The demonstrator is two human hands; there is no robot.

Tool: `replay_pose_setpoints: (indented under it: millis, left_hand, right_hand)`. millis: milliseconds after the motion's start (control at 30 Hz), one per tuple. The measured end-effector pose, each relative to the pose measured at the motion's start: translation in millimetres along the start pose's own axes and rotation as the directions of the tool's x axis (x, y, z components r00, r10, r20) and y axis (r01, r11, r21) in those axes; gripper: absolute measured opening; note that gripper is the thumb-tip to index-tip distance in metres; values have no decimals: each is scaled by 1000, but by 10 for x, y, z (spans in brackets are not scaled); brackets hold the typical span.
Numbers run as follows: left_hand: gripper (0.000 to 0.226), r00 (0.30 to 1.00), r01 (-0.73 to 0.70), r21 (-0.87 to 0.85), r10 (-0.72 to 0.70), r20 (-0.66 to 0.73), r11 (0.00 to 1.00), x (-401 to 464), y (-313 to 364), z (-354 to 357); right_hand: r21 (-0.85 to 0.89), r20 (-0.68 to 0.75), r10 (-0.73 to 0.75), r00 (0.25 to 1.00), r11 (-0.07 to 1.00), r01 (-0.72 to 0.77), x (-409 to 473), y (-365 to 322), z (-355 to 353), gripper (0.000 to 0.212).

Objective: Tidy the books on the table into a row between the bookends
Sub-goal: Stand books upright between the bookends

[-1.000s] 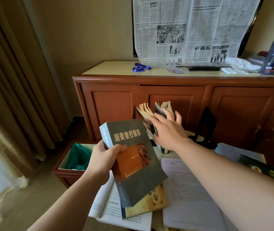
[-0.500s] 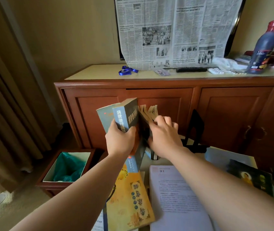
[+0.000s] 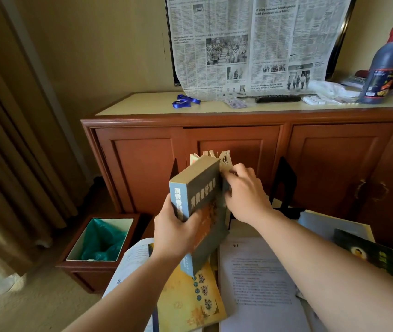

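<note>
Here, the grey book (image 3: 201, 202) seemingly hides most upright books (image 3: 224, 158) behind it.

Centre of the frame: the left hand (image 3: 173, 232) holds the tilted book (image 3: 200, 207), its upper edge leaning against the standing books (image 3: 217, 156) behind it. The right hand (image 3: 245, 195) sits just right of it, touching those standing books. 1 bookend (image 3: 284, 180) stands further right, apart from the books; another bookend (image 3: 175, 167) peeks out left of them. Below the held book, a flat book (image 3: 190, 300) lies on the table, with a printed sheet (image 3: 257, 283) to its right. At lower left, the bin (image 3: 99, 240) stands on the floor. Across the upper frame runs the cabinet (image 3: 238, 144), a bottle (image 3: 382, 65) on its top at right, and the newspaper (image 3: 250, 44) hanging behind.
</note>
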State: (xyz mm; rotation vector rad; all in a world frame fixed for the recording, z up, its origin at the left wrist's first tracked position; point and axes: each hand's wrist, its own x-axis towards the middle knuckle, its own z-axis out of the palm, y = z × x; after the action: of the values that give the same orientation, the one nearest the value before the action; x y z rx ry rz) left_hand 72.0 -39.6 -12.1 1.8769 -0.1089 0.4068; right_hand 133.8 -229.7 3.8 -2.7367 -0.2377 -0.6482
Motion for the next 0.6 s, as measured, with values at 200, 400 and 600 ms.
replay_pose_setpoints:
  millis: [200,400,600]
  left_hand:
    - [25,987,96,3,-95,-128,995,372,-21,114]
    - [25,987,86,37,-80,-137,996,819,-87,469]
    - [36,997,35,-18,-36,-74,999,968,-264,904]
  right_hand:
    - [-32,1,-31,1000,999,31,21,-21,31,45]
    - [139,-1,15,1000,990,-15,16,-14,157,59]
    - [225,-61,59,996,973,-44,-13,67,224,57]
